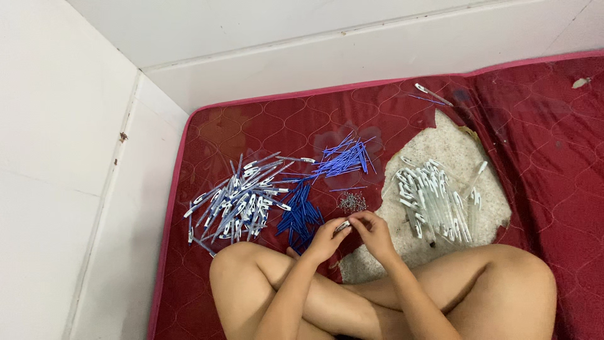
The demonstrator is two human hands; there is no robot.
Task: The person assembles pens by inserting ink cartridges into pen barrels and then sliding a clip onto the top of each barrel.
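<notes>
Fingertips of both hands meet over the near middle of the quilted maroon mattress (251, 126): the left hand (326, 239) and right hand (372, 232) each pinch an end of one small pen part (343, 225), pale and slender, too small to name more closely. Each grip is pressed together on that piece, held just above the person's crossed legs.

Just beyond the hands lies a small cluster of thin metal springs (352, 201), grey and wiry. Toward the mattress's left edge sits a loose heap of assembled pens (239, 198), blue-and-white barrels lying crisscross. Beside it, near the left hand, is a stack of dark blue caps (301, 217), and farther back a fan of thin blue ink refills (343, 157). Right of the hands, clear plastic pen barrels (437, 201) with white clips rest on a worn patch (453, 141) where the cover has torn away to rough, pale padding.
</notes>
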